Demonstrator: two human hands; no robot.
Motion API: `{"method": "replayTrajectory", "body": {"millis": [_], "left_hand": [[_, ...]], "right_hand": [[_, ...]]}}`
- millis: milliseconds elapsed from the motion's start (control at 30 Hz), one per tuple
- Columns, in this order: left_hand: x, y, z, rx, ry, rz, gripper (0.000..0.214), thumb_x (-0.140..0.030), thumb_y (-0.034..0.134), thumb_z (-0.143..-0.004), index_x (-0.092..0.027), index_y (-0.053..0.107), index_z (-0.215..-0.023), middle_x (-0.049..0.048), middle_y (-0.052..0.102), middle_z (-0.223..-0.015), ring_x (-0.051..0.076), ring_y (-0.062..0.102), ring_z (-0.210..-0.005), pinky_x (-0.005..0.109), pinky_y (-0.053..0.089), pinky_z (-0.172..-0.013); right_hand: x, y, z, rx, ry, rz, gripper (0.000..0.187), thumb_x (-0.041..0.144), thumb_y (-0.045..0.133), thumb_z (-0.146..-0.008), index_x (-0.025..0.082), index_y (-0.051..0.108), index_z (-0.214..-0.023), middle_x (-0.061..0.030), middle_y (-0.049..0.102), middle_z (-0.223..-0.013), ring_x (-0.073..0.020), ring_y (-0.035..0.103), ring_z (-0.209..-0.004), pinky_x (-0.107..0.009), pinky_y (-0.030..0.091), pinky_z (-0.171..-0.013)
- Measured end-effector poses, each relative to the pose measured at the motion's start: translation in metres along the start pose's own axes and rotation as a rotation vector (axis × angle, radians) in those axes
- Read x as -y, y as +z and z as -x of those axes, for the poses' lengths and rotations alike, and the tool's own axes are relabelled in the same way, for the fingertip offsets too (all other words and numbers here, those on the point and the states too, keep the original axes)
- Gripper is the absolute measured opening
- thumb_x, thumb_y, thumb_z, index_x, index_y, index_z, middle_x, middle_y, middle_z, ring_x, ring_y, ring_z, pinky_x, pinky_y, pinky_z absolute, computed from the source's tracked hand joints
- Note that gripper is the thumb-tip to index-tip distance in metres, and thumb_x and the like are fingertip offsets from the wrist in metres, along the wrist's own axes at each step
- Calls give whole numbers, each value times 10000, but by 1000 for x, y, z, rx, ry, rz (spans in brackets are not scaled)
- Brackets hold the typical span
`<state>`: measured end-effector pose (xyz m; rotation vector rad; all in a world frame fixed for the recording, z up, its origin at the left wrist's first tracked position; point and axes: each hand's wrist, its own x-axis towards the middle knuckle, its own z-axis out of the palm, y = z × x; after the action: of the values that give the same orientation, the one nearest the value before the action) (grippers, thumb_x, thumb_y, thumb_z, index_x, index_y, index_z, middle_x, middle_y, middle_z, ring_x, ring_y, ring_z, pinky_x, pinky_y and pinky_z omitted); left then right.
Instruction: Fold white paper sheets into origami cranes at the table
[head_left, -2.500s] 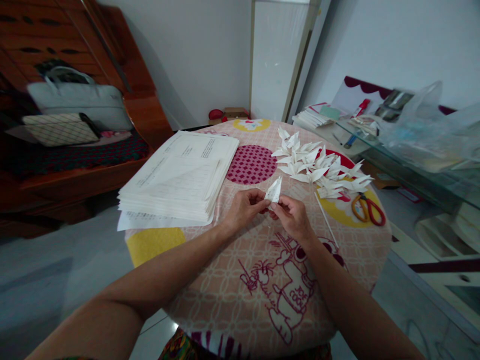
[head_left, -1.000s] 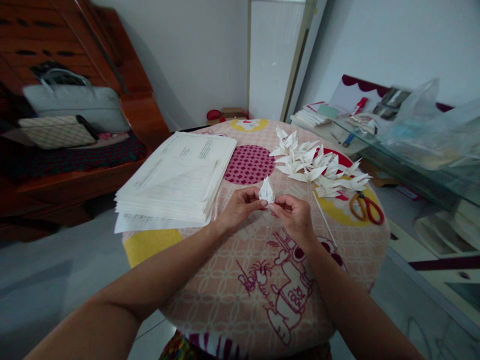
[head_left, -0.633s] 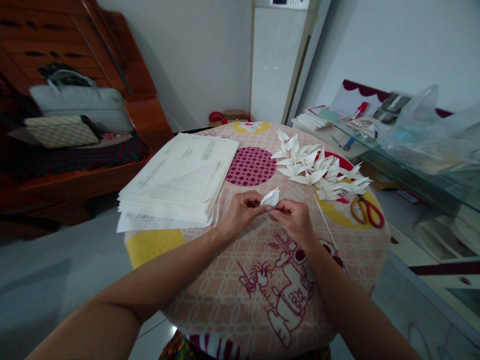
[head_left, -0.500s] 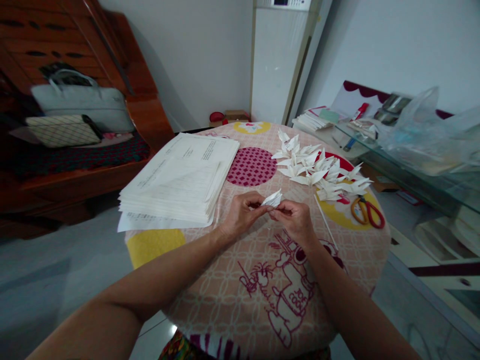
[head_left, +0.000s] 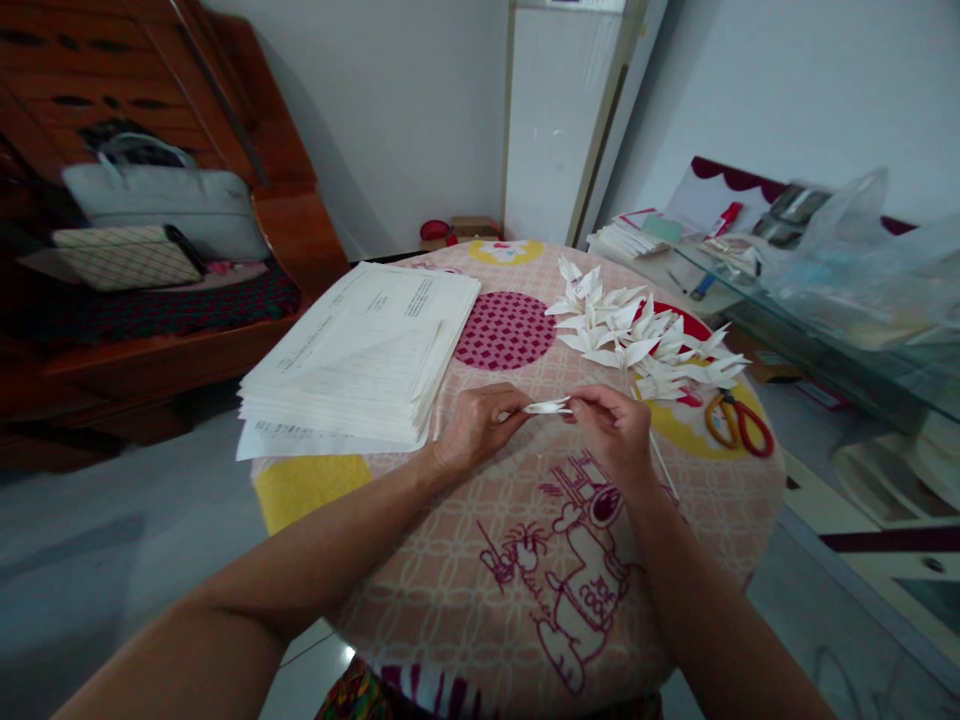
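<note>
A small piece of folded white paper is stretched between my two hands, just above the cloth-covered table. Its left end is pinched in the fingertips of my left hand. My right hand grips the other end between thumb and forefinger. Several folded paper cranes lie in a cluster beyond my right hand. To the left of my left hand rests a thick stack of printed paper sheets.
Scissors with orange and red handles lie at the table's right edge. A thin white stick lies beside my right wrist. A glass shelf with plastic bags stands at right. A wooden bench with bags is at left.
The folded paper has turned from standing up at a slant to lying flat and edge-on. My right hand has shifted slightly right and changed its grip. My left hand stays nearly in place.
</note>
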<state>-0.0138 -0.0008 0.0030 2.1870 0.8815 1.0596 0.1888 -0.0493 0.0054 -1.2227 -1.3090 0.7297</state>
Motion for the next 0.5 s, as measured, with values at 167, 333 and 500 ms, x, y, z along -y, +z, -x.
{"method": "replayTrajectory", "body": {"millis": [167,333,500], "left_hand": [[-4,4,1,-21,-65,-31,155,-301,654,-890,-213,778,-858,56,743,-815,170,657,-739,237,449,-631],[-7,10,-1,-11,-36,63,127,-267,679,-870,-201,779,-829,42,735,-765,152,641,-686,237,443,-644],[-7,12,-2,-23,8,169,113,-243,678,-867,-193,779,-868,63,756,-885,159,667,-772,235,461,-678]], "right_hand": [[2,-3,-1,168,17,-55,237,247,709,-748,197,756,-975,-59,787,-935,-225,749,-849,-354,603,-814],[-9,8,0,300,42,-108,289,268,755,-746,196,774,-1025,-61,789,-959,-227,749,-870,-348,602,-819],[-8,10,1,241,-22,-111,201,276,766,-766,212,807,-952,-67,785,-998,-223,735,-901,-330,595,-815]]}}
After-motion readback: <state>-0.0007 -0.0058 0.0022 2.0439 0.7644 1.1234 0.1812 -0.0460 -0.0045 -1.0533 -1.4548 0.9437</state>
